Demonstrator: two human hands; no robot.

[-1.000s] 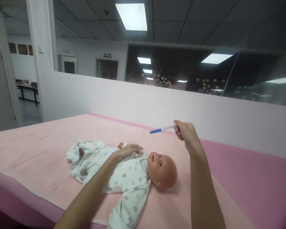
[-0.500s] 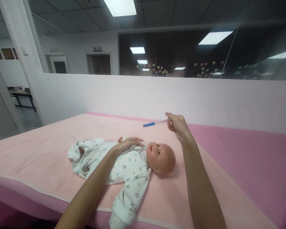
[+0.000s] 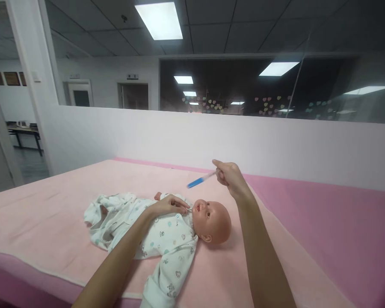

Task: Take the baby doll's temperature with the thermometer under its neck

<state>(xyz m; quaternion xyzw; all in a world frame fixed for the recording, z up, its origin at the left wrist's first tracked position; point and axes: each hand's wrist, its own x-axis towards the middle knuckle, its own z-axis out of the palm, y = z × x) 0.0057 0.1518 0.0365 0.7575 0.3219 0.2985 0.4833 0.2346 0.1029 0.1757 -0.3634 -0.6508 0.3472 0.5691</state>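
A baby doll (image 3: 213, 220) with a bare head lies on its back, its head toward the right. It wears a white patterned baby suit (image 3: 167, 235). My left hand (image 3: 170, 205) rests over the doll's chest, thumb and fingers pinched at the collar below its chin. Above the doll, my right hand (image 3: 229, 177) is closed on the clear end of a thin stick with a blue end (image 3: 195, 183), which looks like a thermometer. The blue end points left and down, apart from the doll. One small doll hand (image 3: 158, 196) sticks out beyond my left wrist.
A pale pink cloth (image 3: 51, 214) covers the padded surface, with darker pink (image 3: 324, 222) at the right. A low white wall (image 3: 179, 137) with glass above runs along the back. At far left, a table (image 3: 24, 128) stands beyond a doorway.
My right hand has brought the stick lower and nearer the doll, tilting its blue end down. My left fingers, flat on the chest before, have curled in at the collar. The view has tilted up.
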